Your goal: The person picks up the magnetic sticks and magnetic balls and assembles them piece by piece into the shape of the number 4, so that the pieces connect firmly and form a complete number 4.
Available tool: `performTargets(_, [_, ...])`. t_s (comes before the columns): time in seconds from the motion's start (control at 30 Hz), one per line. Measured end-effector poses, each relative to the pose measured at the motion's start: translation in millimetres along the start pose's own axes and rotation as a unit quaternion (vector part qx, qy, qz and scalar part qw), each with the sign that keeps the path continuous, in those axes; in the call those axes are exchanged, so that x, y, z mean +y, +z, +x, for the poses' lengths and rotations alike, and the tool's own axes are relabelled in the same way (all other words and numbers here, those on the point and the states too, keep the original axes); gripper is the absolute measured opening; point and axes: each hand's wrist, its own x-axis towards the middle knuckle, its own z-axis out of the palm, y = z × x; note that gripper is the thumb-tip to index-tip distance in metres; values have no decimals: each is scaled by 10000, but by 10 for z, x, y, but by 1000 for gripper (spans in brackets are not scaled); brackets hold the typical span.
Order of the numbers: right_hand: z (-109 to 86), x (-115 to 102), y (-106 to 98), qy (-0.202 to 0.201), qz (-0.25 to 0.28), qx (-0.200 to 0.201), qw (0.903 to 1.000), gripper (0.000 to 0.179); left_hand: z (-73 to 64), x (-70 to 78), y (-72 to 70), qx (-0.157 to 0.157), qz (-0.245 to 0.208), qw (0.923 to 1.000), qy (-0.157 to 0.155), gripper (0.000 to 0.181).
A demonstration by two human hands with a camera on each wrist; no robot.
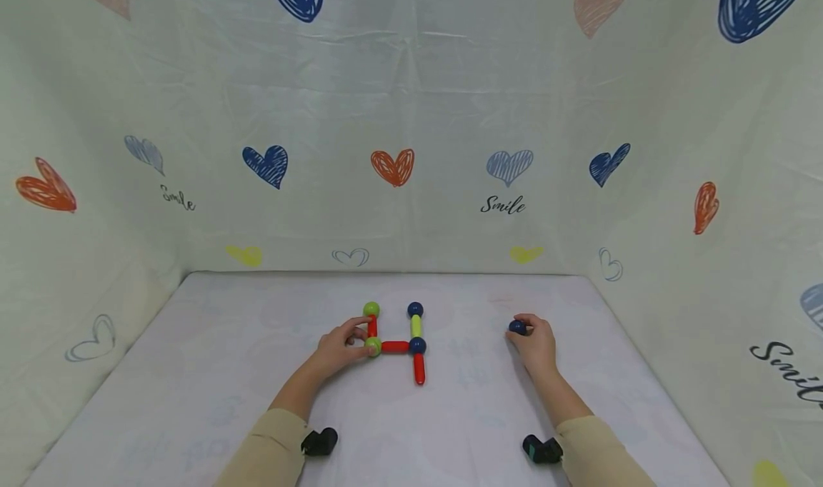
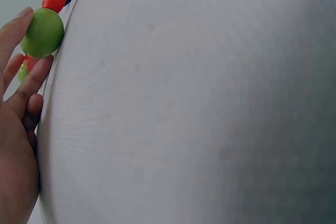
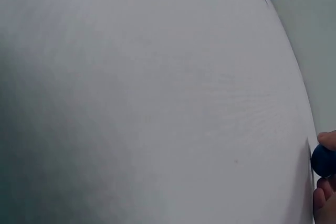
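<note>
An H-like figure of balls and rods lies on the white table. On its left side a red rod (image 1: 372, 327) joins an upper green ball (image 1: 371, 308) to a lower green ball (image 2: 43, 32). My left hand (image 1: 339, 345) holds that lower ball, thumb on one side and fingers on the other. A red crossbar rod (image 1: 395, 347) runs right to a dark blue ball (image 1: 417, 345). Above that, a yellow-green rod (image 1: 416, 326) leads to another blue ball (image 1: 415, 309); below hangs a red rod (image 1: 419, 370). Off to the right, my right hand (image 1: 537, 343) pinches a loose blue ball (image 3: 324, 161).
The white-covered table (image 1: 212, 344) meets a pale cloth backdrop (image 1: 450, 237) printed with hearts and "Smile". Similar cloth walls rise at both sides. Dark wrist-worn devices sit by each sleeve, one left (image 1: 320, 442) and one right (image 1: 541, 449).
</note>
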Motion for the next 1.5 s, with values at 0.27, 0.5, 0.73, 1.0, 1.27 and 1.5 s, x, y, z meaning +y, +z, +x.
performTargets(0.27, [-16, -34, 32, 98, 168, -64, 9998, 37, -1, 10, 11, 84, 169, 9998, 55, 64])
performTargets(0.5, [-102, -143, 80, 30, 400, -294, 9988, 38, -1, -6, 15, 120, 177, 9998, -16, 66])
performTargets(0.73, [-199, -249, 122, -105, 599, -523, 9968, 39, -2, -15, 18, 100, 156, 9998, -75, 65])
performTargets(1.0, [-316, -321, 197, -320, 598, -723, 9951, 38, -13, 9, 16, 101, 183, 9997, -138, 64])
performTargets(1.27, [-487, -399, 285, -481, 771, -990, 9909, 34, -24, 10, 12, 97, 164, 9998, -88, 64])
performTargets(1.5, [-623, -459, 373, -592, 852, -1279, 9863, 34, -16, -1, 15, 119, 150, 9998, -51, 63])
